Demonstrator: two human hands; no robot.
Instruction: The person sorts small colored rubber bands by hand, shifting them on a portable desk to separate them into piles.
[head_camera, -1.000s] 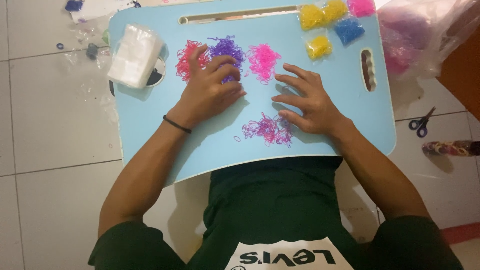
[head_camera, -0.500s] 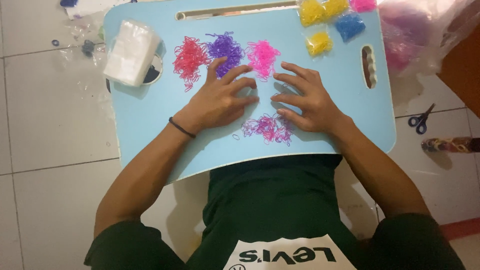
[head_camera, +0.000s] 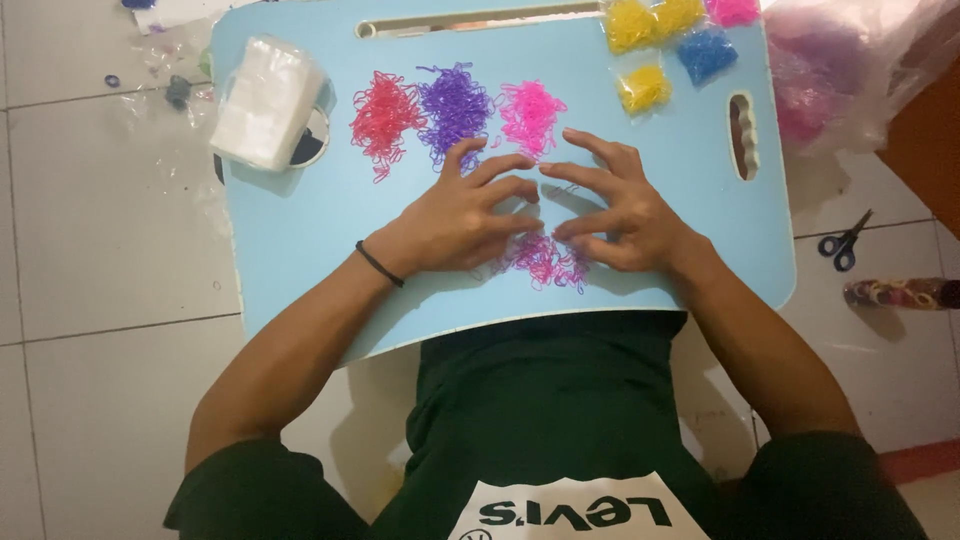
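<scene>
A light blue lap tray (head_camera: 300, 250) lies across my legs. Three sorted piles of small rubber bands lie on it: red (head_camera: 383, 118), purple (head_camera: 452, 100) and pink (head_camera: 531, 110). A mixed pink and purple pile (head_camera: 545, 262) lies near the tray's front edge. My left hand (head_camera: 458, 215) and my right hand (head_camera: 612, 205) rest side by side over the mixed pile, fingers spread and fingertips nearly touching. Neither hand grips anything that I can see. A black band circles my left wrist (head_camera: 379, 263).
A white plastic packet (head_camera: 262, 103) sits at the tray's left corner. Small bags of yellow (head_camera: 643, 88), blue (head_camera: 706, 52) and pink bands lie at the back right. A clear plastic bag (head_camera: 850, 70), scissors (head_camera: 843, 243) and a tube of bands (head_camera: 900, 293) lie on the tiled floor.
My left hand has drawn back from the purple pile toward the mixed pile. Both hands have come together above the mixed pile.
</scene>
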